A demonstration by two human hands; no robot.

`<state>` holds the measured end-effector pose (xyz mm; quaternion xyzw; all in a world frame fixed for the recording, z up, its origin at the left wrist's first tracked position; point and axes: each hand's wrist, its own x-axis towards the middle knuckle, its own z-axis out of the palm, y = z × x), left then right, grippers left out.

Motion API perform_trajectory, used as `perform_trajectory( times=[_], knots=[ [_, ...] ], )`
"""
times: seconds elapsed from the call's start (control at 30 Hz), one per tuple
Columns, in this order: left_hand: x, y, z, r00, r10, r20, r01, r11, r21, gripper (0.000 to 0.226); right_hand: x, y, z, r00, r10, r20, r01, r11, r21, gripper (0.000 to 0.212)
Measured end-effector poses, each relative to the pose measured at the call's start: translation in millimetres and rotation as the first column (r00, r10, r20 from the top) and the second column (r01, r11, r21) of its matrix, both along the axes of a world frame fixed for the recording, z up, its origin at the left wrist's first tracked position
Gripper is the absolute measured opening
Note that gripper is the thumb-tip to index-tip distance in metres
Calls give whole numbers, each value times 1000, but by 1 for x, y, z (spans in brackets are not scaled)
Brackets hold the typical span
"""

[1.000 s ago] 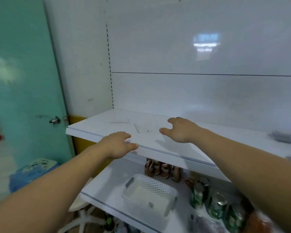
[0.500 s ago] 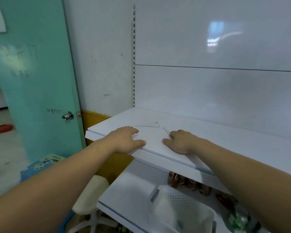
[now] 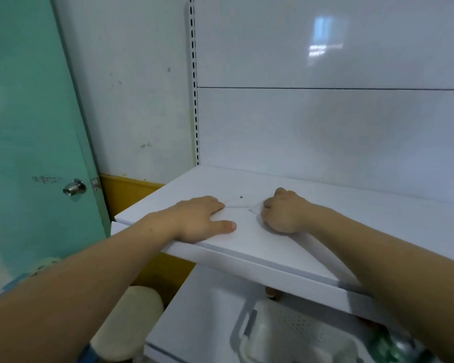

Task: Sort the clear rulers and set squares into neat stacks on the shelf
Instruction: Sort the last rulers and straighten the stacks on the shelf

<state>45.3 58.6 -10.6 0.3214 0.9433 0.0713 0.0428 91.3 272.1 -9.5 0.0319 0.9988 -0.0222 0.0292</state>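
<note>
— Resting flat on the shelf: how is the left hand shown?
— Fingers straight, nothing held. The right hand is curled onto a clear set square, laid between the hands.

Free passage runs rightward over the shelf; the back panel closes the rear
</note>
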Motion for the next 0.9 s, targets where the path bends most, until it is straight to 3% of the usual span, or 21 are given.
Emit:
perform_trajectory(
  times=[0.13, 0.23, 0.43, 0.6, 0.73, 0.83, 0.9],
  knots=[
    [9, -38, -4, 996, -61, -70, 65, 997, 51, 76, 14, -20, 1, 997, -11, -79, 12, 1000, 17, 39],
    [16, -66, -9, 989, -82, -127, 96, 989, 114, 72, 30, -35, -5, 983, -45, -179, 36, 998, -55, 32],
    [25, -92, -18, 966, -131, -222, 177, 964, 200, 62, 87, -78, 0, 995, -41, -87, 43, 999, 24, 71],
    [43, -92, -22, 944, -182, -277, 263, 919, 293, 35, 117, -87, -11, 967, 50, -250, -23, 994, 107, 30],
    [54, -89, -12, 903, -181, -389, 297, 918, 263, 38, 135, -82, -13, 891, 193, -411, -90, 962, 257, 35],
    [59, -82, -3, 890, -168, -424, 287, 928, 237, 42, 146, -80, 0, 884, 103, -456, -34, 987, 158, 40],
    [60, -72, 0, 926, -194, -325, 297, 904, 308, 42, 152, -76, 10, 894, 44, -446, 28, 987, 155, 45]
  ],
)
